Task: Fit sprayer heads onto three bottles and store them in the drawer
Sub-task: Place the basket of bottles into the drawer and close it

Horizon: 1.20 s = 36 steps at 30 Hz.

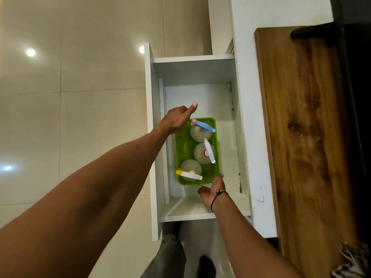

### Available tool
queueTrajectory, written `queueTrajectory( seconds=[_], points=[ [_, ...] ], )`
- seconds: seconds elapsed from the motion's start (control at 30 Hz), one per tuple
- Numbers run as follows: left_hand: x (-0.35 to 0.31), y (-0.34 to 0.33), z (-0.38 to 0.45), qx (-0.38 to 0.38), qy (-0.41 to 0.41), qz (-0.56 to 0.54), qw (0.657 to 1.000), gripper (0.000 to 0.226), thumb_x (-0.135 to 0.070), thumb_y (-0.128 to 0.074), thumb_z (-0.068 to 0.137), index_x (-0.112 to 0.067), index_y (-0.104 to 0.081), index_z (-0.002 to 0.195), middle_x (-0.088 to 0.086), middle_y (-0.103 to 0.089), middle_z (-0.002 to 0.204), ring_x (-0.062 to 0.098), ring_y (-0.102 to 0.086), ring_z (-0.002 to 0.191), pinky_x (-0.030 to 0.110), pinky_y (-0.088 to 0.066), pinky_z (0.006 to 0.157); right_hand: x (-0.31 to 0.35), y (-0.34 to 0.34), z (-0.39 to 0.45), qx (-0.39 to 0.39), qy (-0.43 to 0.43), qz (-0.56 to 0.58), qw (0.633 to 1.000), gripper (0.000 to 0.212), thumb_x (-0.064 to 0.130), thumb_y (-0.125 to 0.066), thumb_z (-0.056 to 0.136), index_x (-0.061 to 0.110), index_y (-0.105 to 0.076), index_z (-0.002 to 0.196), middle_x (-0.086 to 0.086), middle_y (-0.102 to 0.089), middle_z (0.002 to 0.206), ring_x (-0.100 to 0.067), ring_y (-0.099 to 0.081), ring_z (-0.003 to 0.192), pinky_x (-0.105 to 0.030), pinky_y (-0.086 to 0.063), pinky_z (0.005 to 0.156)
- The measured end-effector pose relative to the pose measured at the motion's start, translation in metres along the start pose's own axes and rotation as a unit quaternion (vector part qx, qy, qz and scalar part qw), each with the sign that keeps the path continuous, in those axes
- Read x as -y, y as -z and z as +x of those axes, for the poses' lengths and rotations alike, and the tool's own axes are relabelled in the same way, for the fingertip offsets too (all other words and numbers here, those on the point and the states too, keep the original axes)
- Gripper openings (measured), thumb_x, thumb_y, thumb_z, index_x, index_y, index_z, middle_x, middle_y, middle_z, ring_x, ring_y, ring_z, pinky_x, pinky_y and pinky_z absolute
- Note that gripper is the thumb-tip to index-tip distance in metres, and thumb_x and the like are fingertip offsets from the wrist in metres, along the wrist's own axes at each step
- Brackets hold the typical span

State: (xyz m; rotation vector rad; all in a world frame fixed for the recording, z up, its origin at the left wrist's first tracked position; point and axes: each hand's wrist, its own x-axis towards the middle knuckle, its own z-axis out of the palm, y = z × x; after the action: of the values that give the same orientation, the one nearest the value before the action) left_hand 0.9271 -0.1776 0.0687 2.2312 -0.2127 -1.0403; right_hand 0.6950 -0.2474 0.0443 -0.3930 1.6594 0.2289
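I see three bottles [197, 152] with sprayers standing in a green basket [181, 149] on the floor of the open drawer [200, 69]. My left hand [177, 119] hovers over the basket's far corner, fingers loose, holding nothing; my right hand [213, 190] touches its near edge, fingers open.

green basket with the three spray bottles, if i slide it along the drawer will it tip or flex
The green basket probably slides flat: it sits low and wide. Its perforated plastic walls may flex a little. The upright bottles have spare room, so they could wobble.
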Motion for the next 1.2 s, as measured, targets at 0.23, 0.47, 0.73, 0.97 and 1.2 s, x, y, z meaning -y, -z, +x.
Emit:
queueTrajectory(
  seconds=[0.23,0.47,0.73,0.97,1.2],
  points=[
    [0.007,0.048,-0.085,-0.212,-0.005,-0.100,0.972,0.036,-0.046,-0.066,0.098,-0.012,-0.076,0.103,0.005,-0.081,0.083,0.017,-0.080,0.079,0.044,-0.064,0.089,-0.016,0.017,-0.064,0.012,0.029,0.019,0.999,0.052,0.031,-0.046,0.110,0.000,-0.041,0.152,-0.032,-0.054,0.144,-0.041,-0.060,0.126,-0.049,-0.049,0.113],
    [0.040,0.003,-0.172,-0.214,0.218,-0.150,0.940,0.053,-0.056,-0.042,0.105,-0.013,-0.054,0.135,0.012,-0.065,0.129,0.039,-0.069,0.113,0.057,-0.057,0.100,-0.054,0.058,-0.096,-0.075,0.040,0.001,0.996,0.042,0.010,-0.040,0.100,-0.006,-0.051,0.137,-0.020,-0.057,0.082,-0.026,-0.056,0.065,-0.042,-0.056,0.071],
    [0.073,-0.058,-0.229,-0.171,0.236,-0.054,0.955,0.034,-0.023,-0.035,0.113,-0.012,-0.063,0.127,0.015,-0.069,0.125,0.041,-0.065,0.113,0.052,-0.053,0.102,-0.060,0.088,-0.097,0.032,-0.015,0.072,0.997,0.067,0.052,-0.029,0.109,0.007,-0.038,0.157,-0.021,-0.041,0.162,-0.037,-0.042,0.150,-0.050,-0.036,0.123],
    [0.042,-0.081,-0.220,-0.125,0.201,-0.100,0.966,0.034,-0.024,-0.038,0.112,-0.015,-0.053,0.141,0.021,-0.066,0.131,0.043,-0.063,0.116,0.054,-0.053,0.104,-0.054,0.121,-0.101,0.083,-0.023,0.060,0.995,0.068,0.058,-0.026,0.109,0.012,-0.038,0.157,-0.021,-0.046,0.159,-0.036,-0.042,0.150,-0.049,-0.033,0.124],
    [0.000,-0.117,-0.212,-0.084,0.191,-0.183,0.961,0.034,-0.029,-0.041,0.112,-0.023,-0.049,0.145,0.024,-0.063,0.126,0.045,-0.065,0.113,0.060,-0.061,0.094,-0.055,0.147,-0.096,0.110,-0.017,0.136,0.984,0.064,0.059,-0.022,0.107,0.024,-0.043,0.156,-0.010,-0.047,0.160,-0.037,-0.039,0.152,-0.060,-0.032,0.120]
  ],
)
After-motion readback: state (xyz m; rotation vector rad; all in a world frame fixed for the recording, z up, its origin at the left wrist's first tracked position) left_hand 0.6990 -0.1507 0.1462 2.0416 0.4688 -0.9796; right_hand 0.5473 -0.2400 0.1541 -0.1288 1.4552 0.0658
